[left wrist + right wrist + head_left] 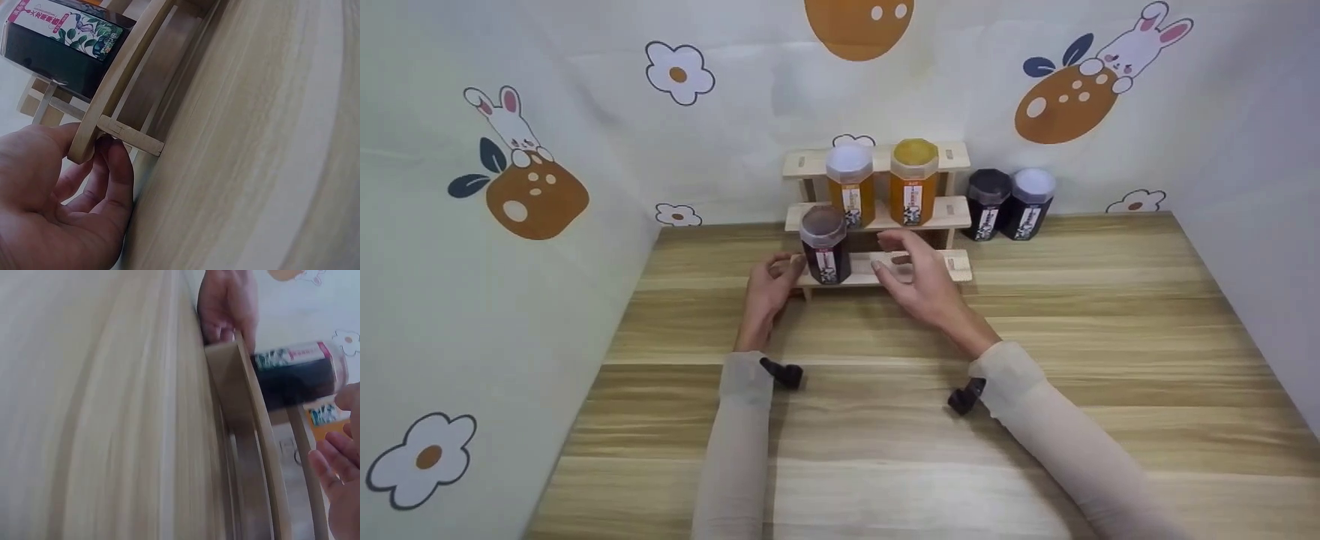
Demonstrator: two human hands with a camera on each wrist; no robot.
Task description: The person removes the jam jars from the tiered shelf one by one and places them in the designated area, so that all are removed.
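A three-step wooden rack [877, 276] stands against the back wall. My left hand [770, 289] pinches the left end of its lowest shelf, thumb above and curled fingers beneath, as the left wrist view shows. Just beside that hand, a dark jar [826, 251] with a translucent lid and a printed label stands upright on this shelf. To the jar's right, my right hand [922, 281] hovers over the shelf with relaxed, spread fingers and nothing in them. On the middle shelf stand an amber jar with a white lid [850, 191] and another with a yellow lid [913, 187].
Right of the rack, a black-lidded dark jar [987, 206] and a white-lidded dark jar [1030, 206] stand side by side on the wood-grain table [855, 435]. Printed cloth walls [735, 150] enclose the table at the back and sides.
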